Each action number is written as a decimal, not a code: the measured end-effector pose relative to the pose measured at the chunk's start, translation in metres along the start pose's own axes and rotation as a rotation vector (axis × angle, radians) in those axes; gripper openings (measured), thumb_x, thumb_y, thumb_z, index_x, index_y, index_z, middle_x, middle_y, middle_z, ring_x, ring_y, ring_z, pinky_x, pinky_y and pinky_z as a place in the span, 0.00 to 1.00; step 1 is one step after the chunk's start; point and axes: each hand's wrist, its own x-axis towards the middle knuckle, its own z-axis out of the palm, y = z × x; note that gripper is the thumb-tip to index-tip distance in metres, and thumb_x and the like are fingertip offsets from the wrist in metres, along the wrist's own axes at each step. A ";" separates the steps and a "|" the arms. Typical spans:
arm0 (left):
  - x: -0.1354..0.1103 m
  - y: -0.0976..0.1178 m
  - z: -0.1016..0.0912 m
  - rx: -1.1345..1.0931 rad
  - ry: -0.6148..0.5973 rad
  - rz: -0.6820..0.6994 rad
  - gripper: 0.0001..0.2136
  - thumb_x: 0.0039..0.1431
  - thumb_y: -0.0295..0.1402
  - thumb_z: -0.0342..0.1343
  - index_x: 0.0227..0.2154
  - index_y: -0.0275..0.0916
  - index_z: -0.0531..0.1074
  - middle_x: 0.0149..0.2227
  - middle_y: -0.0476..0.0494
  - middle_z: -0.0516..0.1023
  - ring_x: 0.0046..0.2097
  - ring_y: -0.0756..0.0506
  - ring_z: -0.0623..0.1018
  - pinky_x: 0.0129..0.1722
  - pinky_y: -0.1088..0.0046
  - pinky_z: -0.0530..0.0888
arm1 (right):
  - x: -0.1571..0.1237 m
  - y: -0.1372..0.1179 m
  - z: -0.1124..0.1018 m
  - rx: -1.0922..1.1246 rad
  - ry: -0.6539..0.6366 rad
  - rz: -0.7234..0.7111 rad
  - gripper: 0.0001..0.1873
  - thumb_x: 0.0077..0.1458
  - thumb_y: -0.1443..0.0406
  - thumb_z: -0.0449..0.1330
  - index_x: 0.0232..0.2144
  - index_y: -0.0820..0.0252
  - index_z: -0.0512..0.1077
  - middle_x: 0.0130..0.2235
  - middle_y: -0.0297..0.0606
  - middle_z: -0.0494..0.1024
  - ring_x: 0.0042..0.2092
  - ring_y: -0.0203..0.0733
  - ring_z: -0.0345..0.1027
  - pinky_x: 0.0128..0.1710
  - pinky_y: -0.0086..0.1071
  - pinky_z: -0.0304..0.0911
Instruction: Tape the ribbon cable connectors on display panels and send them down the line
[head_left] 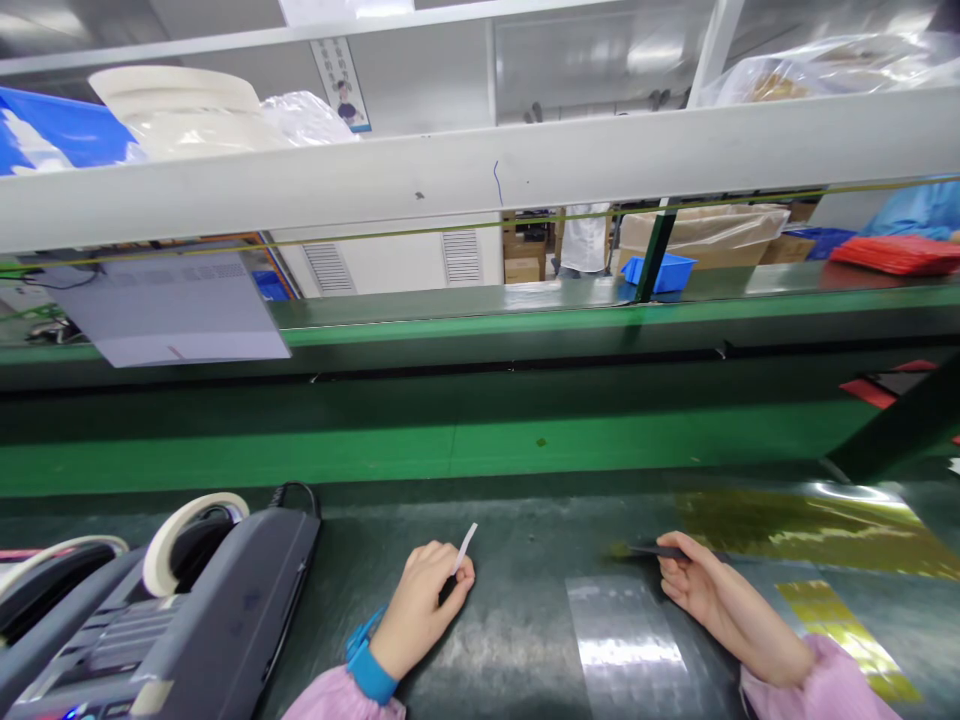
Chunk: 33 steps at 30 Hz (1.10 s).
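Note:
My left hand [427, 595] rests on the dark green bench top [525, 620], fingers pinched on a short white strip of tape [466, 546] that sticks up from the fingertips. A blue wrist strap [367, 660] circles that wrist. My right hand [694, 580] lies to the right, closed on a thin dark tool [652, 550] that points left, low over the bench. Both arms wear pink sleeves.
A grey tape dispenser [187, 620] with white tape rolls [191, 530] stands at the lower left. Yellow film patches [810, 525] shine on the bench at right. A green conveyor belt [450, 450] runs across behind, under a white rail [480, 170]. Red items [896, 253] and a blue bin [660, 270] lie beyond.

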 end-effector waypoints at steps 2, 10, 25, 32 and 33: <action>0.000 0.000 0.000 -0.002 -0.002 -0.004 0.09 0.66 0.32 0.48 0.30 0.41 0.68 0.30 0.47 0.75 0.35 0.44 0.73 0.39 0.66 0.66 | 0.000 0.000 -0.001 0.001 0.000 0.002 0.20 0.42 0.53 0.77 0.32 0.60 0.80 0.23 0.31 0.69 0.26 0.32 0.59 0.27 0.26 0.65; 0.001 0.001 -0.001 0.001 0.002 -0.010 0.09 0.66 0.32 0.48 0.30 0.41 0.69 0.30 0.47 0.75 0.35 0.44 0.73 0.39 0.66 0.67 | -0.001 0.000 0.000 0.009 0.001 0.016 0.19 0.43 0.54 0.77 0.32 0.60 0.79 0.24 0.32 0.69 0.26 0.32 0.60 0.27 0.26 0.66; 0.000 0.003 -0.002 0.001 -0.013 -0.016 0.09 0.66 0.32 0.48 0.30 0.41 0.68 0.31 0.47 0.75 0.36 0.44 0.73 0.40 0.66 0.66 | 0.000 0.000 -0.001 0.007 0.006 0.007 0.19 0.43 0.54 0.77 0.32 0.60 0.80 0.24 0.32 0.69 0.26 0.32 0.60 0.26 0.26 0.66; 0.000 0.003 -0.002 -0.005 -0.006 -0.012 0.09 0.66 0.32 0.48 0.30 0.41 0.69 0.31 0.47 0.75 0.36 0.44 0.74 0.40 0.66 0.67 | 0.000 0.001 -0.004 -0.005 0.005 0.000 0.18 0.45 0.54 0.76 0.33 0.59 0.79 0.25 0.32 0.69 0.27 0.34 0.62 0.28 0.27 0.68; 0.000 0.003 -0.002 -0.007 -0.006 -0.014 0.09 0.66 0.32 0.48 0.30 0.41 0.69 0.31 0.47 0.75 0.36 0.44 0.74 0.40 0.66 0.67 | 0.000 0.001 -0.004 -0.009 0.006 0.000 0.18 0.45 0.54 0.76 0.33 0.58 0.79 0.25 0.32 0.69 0.27 0.34 0.62 0.29 0.27 0.68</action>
